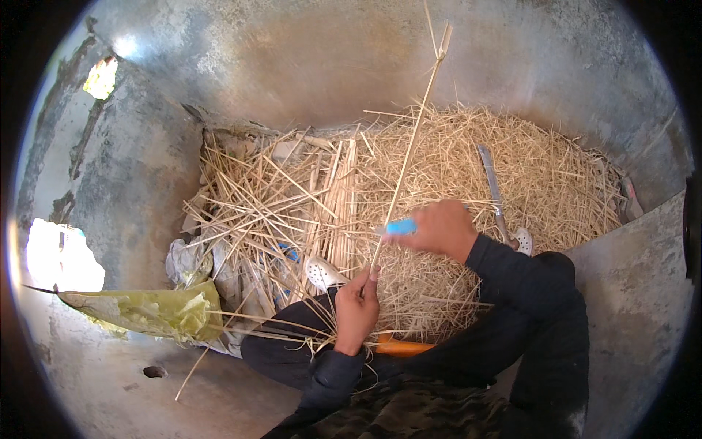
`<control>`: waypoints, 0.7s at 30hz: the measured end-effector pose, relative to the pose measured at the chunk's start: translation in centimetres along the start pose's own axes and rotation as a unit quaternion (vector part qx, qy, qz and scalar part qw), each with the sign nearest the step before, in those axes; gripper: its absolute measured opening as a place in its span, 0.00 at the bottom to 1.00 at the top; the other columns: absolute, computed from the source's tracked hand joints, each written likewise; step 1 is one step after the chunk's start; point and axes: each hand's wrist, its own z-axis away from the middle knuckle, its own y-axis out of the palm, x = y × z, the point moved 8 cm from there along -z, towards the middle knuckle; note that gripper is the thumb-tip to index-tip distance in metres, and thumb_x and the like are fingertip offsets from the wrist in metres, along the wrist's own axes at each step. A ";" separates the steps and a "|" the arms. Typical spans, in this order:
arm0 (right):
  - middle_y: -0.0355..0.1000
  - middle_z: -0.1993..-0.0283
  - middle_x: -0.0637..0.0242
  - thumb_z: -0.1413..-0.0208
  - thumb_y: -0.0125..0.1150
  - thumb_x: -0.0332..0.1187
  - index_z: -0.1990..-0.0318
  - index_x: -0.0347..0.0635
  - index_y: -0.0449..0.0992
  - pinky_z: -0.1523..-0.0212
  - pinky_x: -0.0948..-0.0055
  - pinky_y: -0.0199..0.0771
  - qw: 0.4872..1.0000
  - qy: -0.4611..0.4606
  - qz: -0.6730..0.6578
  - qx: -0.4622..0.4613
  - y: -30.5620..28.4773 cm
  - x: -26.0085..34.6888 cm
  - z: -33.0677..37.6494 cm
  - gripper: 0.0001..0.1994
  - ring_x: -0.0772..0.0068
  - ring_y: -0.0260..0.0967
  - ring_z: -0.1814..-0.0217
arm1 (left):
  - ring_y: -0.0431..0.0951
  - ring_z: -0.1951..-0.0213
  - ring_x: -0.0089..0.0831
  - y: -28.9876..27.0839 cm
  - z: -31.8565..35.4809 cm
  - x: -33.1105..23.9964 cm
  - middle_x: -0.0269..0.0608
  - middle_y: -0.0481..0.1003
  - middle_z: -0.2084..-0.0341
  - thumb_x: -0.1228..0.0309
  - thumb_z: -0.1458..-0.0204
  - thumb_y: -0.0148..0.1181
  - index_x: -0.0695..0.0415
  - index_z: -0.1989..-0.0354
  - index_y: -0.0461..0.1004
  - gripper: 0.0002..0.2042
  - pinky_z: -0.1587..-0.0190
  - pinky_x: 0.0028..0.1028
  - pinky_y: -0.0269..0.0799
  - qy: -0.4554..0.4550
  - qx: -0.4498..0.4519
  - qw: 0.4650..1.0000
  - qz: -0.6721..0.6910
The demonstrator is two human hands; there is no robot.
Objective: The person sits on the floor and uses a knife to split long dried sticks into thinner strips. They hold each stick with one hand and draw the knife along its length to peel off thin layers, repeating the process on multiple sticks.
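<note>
My left hand [356, 311] is closed around the lower end of a long, thin bamboo strip [408, 162]. The strip slants up and away, and its far end is split. My right hand [444, 228] grips a small blue-handled knife [401, 227], whose short blade meets the strip a little above my left hand. Several thin loose strips [274, 336] lie across my left leg beside that hand. Below and between the hands is a heap of fine pale shavings [424, 289].
A long-bladed knife [489, 175] lies on the shavings to the right. Cut sticks [340, 208] and tangled strips [241, 197] cover the left. A yellow-green plastic sheet [157, 311] hangs at left; an orange object [402, 346] shows by my leg. Concrete walls [307, 66] enclose the space.
</note>
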 end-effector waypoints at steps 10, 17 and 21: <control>0.65 0.91 0.59 0.49 0.37 0.75 0.85 0.39 0.75 0.85 0.59 0.65 0.998 0.046 0.016 -0.035 -0.6 -2.0 0.1 0.43 0.60 0.66 0.89 | 0.79 0.72 0.37 -0.6 0.9 -1.8 0.58 0.76 0.75 0.73 0.42 0.53 0.69 0.57 0.75 0.11 0.66 0.30 0.71 0.083 -0.069 0.990 -0.092; 0.70 0.84 0.53 0.51 0.37 0.76 0.77 0.36 0.79 0.76 0.53 0.71 0.995 0.058 -0.052 0.064 1.8 -1.6 -0.2 0.45 0.53 0.73 0.79 | 0.79 0.72 0.43 -1.5 1.9 -0.5 0.59 0.75 0.75 0.77 0.44 0.55 0.69 0.59 0.75 0.09 0.68 0.32 0.71 0.127 -0.127 0.976 -0.121; 0.70 0.84 0.52 0.51 0.37 0.76 0.79 0.36 0.78 0.77 0.52 0.70 0.994 0.096 -0.035 0.040 0.3 -4.0 -0.9 0.44 0.54 0.72 0.79 | 0.78 0.72 0.48 -1.5 2.5 -2.2 0.58 0.75 0.75 0.78 0.45 0.55 0.69 0.60 0.76 0.08 0.67 0.34 0.72 0.116 -0.103 0.976 -0.151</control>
